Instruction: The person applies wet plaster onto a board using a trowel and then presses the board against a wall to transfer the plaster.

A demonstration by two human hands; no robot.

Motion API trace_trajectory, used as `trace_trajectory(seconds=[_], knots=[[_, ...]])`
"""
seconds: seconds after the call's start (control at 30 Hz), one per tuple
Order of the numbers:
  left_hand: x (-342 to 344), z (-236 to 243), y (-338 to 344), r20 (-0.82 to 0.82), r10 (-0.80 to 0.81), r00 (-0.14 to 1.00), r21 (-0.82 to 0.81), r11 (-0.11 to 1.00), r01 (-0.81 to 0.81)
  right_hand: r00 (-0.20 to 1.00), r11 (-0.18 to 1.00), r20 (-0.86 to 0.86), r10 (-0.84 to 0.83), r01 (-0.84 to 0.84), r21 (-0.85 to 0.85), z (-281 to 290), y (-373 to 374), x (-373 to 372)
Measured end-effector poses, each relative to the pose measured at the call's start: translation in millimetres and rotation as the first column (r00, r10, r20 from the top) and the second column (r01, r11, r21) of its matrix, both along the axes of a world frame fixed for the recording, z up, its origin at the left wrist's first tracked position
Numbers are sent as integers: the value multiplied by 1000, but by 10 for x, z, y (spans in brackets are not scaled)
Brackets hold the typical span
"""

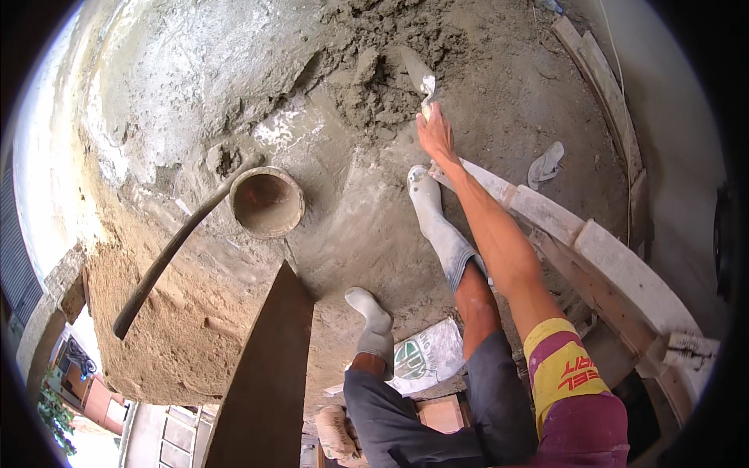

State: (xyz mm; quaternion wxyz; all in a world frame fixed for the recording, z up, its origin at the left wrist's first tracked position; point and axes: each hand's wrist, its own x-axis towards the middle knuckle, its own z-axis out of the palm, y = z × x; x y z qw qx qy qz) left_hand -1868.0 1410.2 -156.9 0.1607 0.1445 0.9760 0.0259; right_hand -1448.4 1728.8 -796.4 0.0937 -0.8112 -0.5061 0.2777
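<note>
My right hand (437,134) is closed around the handle of a trowel (419,72). The trowel's pointed blade reaches away from me onto a heap of wet grey mortar (382,93). My left hand is out of view. To the left of the mortar stands a round bucket (268,202) with a mortar-crusted rim. A long, dark wooden handle (173,248) slants down to the left beside it, and its far end lies by a lump of mortar.
Brown sand (160,335) is heaped at the left. A tall board (273,359) rises near my left leg. A white sack (427,355) lies between my legs. On the right are pale timbers (624,269), a crumpled white scrap (545,164) and boards along the wall (601,86).
</note>
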Motion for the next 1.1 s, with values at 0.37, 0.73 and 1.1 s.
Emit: trace_trajectory(seconds=[0.37,0.73,1.1], knots=[[790,-1065,1572,-190,-267,945,-291,934,206,972,978,110,-209,208,26,-1886,1778,1832],[1249,-1207,2353,-211,-244,947,-294,939,176,810,817,-113,575,-574,44,-1547,2122,1418],[-574,150,-311,76,-614,786,-301,737,605,767,745,-207,607,-641,-186,-1933,2835,1175]])
